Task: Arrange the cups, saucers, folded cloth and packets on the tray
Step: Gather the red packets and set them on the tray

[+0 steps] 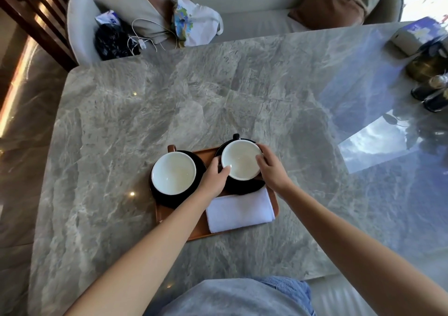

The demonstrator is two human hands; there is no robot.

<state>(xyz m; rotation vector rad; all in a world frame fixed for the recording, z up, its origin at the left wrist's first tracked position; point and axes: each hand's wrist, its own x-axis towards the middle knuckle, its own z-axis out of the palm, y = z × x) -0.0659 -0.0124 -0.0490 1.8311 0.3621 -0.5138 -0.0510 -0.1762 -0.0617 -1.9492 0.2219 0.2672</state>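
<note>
A brown tray (198,231) lies on the marble table near its front edge. On its left side stands a cup, black outside and white inside (173,176), on a black saucer (167,200). A second such cup (242,160) sits on a black saucer (244,186) at the tray's back right. My left hand (214,178) grips this cup's left rim and my right hand (272,168) grips its right rim. A folded white cloth (240,211) lies on the tray in front of that saucer. No packets are visible.
The marble table (145,112) extends far back and to the right. A box (412,37) and several dark bottles (434,92) stand at its far right. Behind the table is a sofa holding cushions, a bag (194,20) and cables.
</note>
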